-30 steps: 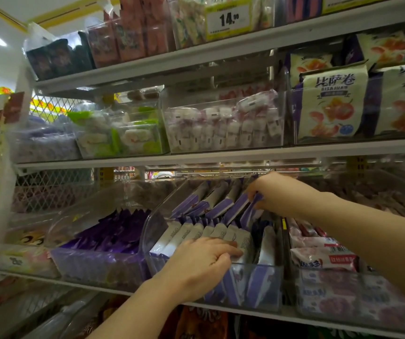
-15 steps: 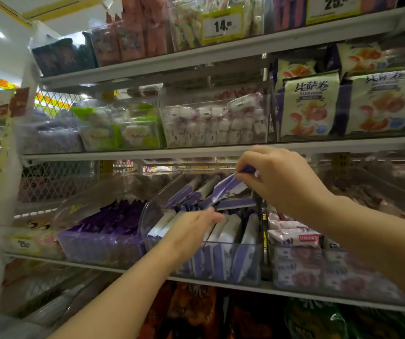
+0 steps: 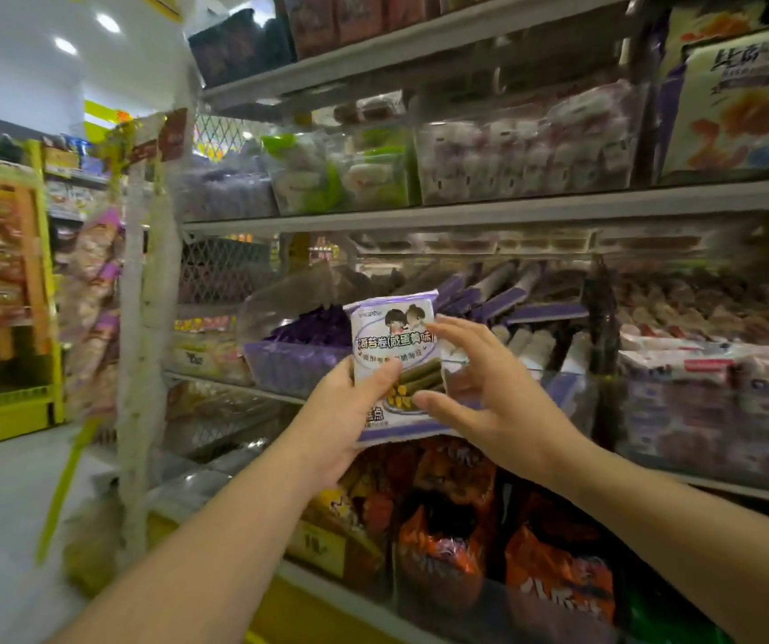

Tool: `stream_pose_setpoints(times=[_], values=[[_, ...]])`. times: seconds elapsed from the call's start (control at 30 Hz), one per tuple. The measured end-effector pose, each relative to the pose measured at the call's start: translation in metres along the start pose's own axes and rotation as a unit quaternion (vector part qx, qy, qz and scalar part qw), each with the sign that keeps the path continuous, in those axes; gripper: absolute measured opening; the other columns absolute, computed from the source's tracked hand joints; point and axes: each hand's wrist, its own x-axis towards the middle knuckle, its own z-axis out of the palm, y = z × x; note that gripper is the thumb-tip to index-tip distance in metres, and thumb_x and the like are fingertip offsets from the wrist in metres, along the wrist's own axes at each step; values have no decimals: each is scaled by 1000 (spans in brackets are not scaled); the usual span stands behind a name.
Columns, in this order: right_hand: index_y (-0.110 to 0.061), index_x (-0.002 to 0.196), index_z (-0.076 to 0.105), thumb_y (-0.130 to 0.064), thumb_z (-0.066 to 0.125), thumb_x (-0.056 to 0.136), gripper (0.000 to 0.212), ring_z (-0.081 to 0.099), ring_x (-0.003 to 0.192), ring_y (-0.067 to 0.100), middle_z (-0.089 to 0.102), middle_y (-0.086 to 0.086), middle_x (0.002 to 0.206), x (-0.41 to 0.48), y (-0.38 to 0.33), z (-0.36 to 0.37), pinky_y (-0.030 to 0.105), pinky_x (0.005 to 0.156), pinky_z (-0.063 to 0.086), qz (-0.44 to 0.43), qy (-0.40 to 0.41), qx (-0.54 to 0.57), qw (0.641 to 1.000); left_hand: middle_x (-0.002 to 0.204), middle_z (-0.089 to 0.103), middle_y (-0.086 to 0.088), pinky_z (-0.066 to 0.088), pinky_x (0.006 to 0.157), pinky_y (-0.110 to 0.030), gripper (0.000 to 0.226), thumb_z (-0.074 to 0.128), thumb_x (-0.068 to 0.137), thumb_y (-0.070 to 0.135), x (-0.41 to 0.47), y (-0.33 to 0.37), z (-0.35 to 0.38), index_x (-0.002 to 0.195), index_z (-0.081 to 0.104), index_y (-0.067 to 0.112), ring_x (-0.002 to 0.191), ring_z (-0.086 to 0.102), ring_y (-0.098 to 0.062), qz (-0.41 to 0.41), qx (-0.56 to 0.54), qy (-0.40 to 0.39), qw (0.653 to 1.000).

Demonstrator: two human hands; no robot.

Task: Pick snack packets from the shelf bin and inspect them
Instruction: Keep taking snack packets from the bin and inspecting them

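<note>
- One snack packet (image 3: 394, 350), white with purple edges, is held upright in the air in front of the shelves, its printed face toward the camera; two cartoon figures show near its top and green rolls lower down
- Two hands are on it. The left hand (image 3: 341, 425) grips the lower left corner, thumb curled over the front, its fingers hidden behind the packet
- The right hand (image 3: 485, 397) is spread wide at the right edge, with the forefinger tip touching the upper right edge and the thumb lying on the lower front, while the other fingers splay clear of the packet
- Just behind the packet stands one clear shelf bin (image 3: 564, 392) with more purple-and-white packets (image 3: 508, 299) in two rows, the back row tilted and the front row on end; they are too blurred to count
- Two clear bins flank it on the same shelf, a left bin (image 3: 299, 360) of dark purple packs and a right bin (image 3: 698, 369) of pink-and-white packs
- The shelf above carries a bin of green-and-white sweets (image 3: 341, 174), a bin of small white pieces (image 3: 526, 151) and one large pale bag (image 3: 740, 99) printed in orange
- Below, orange bags (image 3: 443, 532) crowd the lowest shelf, at least three of them, beside one yellow price label (image 3: 317, 546)
- Two ceiling lights (image 3: 108, 23) glow at upper left, and one yellow rack (image 3: 6, 271) stands far left
</note>
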Motion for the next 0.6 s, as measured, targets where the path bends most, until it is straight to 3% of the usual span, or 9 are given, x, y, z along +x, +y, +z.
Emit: stream_pose_setpoints(times=[0.1, 0.23, 0.33, 0.47, 0.53, 0.6], values=[[-46, 133, 27, -41, 68, 83, 65, 63, 98, -8, 46, -35, 120, 4, 0, 37, 13, 73, 52, 106, 27, 168, 980, 123, 68, -1, 41, 107, -51, 56, 72, 77, 41, -17, -14, -26, 127, 57, 20, 119, 61, -22, 8, 55, 9, 998], [-27, 113, 63, -47, 66, 83, 36, 67, 104, 12, 72, -6, 109, 2, 10, 79, 35, 87, 55, 239, 19, 340, 909, 119, 70, 3, 46, 101, -50, 49, 71, 77, 44, -38, -37, -54, 123, 58, 31, 112, 65, -19, -6, 140, 15, 990], [-13, 102, 69, -37, 66, 84, 31, 73, 83, 24, 76, 9, 93, -11, 10, 113, 35, 66, 59, 332, 39, 476, 813, 114, 72, -2, 54, 92, -48, 46, 69, 81, 54, -54, -56, -73, 118, 62, 28, 104, 69, -25, -62, 117, 2, 991], [5, 115, 60, -23, 52, 98, 33, 71, 80, 33, 72, 23, 97, -33, 11, 157, 39, 63, 59, 408, 30, 572, 711, 112, 73, -7, 59, 81, -43, 27, 56, 88, 45, -74, -76, -101, 107, 70, 31, 102, 70, -28, -119, 105, -12, 987], [6, 120, 55, -22, 49, 99, 36, 70, 84, 35, 70, 25, 104, -40, 11, 173, 41, 64, 59, 414, 18, 599, 685, 113, 72, -6, 59, 75, -35, 27, 56, 89, 41, -82, -85, -113, 112, 68, 31, 102, 70, -26, -126, 107, -12, 986], [5, 123, 54, -26, 51, 95, 41, 67, 96, 40, 67, 27, 113, -43, 12, 186, 48, 78, 58, 406, 12, 609, 681, 115, 72, -6, 58, 72, -30, 33, 58, 89, 36, -89, -93, -124, 120, 63, 25, 102, 70, -25, -132, 94, -3, 987]])
